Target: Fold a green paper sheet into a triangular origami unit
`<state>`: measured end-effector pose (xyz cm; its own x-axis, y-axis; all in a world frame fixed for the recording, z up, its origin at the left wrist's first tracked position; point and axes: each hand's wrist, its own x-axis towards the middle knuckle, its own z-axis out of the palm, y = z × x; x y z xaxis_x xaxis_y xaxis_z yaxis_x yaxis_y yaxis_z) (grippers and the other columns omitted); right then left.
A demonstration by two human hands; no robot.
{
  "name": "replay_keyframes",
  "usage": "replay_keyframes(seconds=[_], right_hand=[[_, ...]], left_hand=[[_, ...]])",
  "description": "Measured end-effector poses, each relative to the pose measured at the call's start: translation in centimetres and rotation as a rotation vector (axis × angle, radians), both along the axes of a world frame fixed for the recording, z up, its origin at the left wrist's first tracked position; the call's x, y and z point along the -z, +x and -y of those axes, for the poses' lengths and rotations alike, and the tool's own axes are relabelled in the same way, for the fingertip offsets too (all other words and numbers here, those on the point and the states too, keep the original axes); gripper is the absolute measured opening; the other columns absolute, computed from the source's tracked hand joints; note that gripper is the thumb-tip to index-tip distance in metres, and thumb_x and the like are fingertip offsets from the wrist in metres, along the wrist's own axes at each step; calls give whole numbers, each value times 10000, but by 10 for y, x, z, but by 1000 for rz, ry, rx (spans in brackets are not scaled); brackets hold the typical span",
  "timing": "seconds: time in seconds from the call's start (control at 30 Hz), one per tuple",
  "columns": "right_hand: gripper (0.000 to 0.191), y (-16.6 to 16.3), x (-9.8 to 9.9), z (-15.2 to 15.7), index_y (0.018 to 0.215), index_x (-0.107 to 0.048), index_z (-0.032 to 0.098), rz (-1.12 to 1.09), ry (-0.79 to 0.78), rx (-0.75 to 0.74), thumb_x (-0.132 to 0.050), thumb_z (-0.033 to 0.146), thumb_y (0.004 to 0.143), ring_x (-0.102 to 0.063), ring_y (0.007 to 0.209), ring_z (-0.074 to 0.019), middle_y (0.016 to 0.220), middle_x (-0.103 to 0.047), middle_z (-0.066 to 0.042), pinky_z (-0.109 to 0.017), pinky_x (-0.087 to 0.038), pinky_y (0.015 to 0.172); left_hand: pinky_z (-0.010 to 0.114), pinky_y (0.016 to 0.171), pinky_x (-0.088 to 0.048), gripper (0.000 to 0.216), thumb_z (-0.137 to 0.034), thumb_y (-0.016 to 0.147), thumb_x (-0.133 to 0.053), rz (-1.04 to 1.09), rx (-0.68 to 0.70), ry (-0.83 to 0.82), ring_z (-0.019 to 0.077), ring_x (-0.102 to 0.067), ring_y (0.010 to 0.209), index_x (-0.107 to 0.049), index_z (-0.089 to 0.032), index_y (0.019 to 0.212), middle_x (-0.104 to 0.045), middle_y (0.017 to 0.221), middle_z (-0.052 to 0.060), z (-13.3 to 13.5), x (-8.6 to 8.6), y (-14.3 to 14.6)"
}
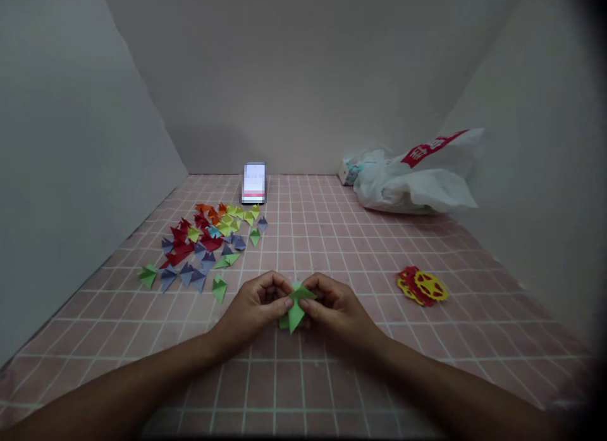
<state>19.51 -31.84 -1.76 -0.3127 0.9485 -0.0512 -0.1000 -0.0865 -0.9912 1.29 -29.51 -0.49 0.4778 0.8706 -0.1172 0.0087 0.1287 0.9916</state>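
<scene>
Head view, forward-down, near the table (427, 378)

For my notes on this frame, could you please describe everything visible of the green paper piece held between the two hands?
The green paper piece looks like thin, light-green paper folded into pointed flaps, one point aimed down. It sits just above the pink checked tabletop, pinched from both sides by the left hand and right hand. Its middle is partly hidden by fingers.

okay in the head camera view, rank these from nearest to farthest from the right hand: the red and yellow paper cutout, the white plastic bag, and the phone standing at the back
From the right hand:
1. Red and yellow paper cutout, on the table to its right.
2. White plastic bag, far right at the back wall.
3. Phone, upright at the back, left of centre.
The bag and phone are fairly close to call.
</scene>
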Motion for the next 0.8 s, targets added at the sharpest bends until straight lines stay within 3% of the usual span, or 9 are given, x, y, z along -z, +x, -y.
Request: replay_keyframes(seconds=[0.27,0.6,0.8], right_hand=[[61,2,2,1,864,-630,194,-101,103,7,-605,159,820,-571,584,-82,708,-602,25,-215,-454,561],[98,3,7,2,826,-684,190,-268,4,-21,-600,140,833,-633,549,-96,626,-670,10,-211,-477,552],[106,4,8,2,830,-705,186,-265,29,-50,-604,154,837,-625,550,-82,625,-666,12,-202,-485,561]], left_hand=[[215,586,-395,146,-271,765,-676,56,-8,-14,97,-500,615,-593,-157,804,-546,669,-30,0,1,-1],[230,597,-437,134,-254,761,-688,134,-23,-74,100,-541,600,-610,-157,810,-588,663,-19,1,5,-3],[215,607,-432,71,-204,790,-656,140,-14,-67,91,-543,618,-611,-159,822,-590,673,-22,1,8,-4]])
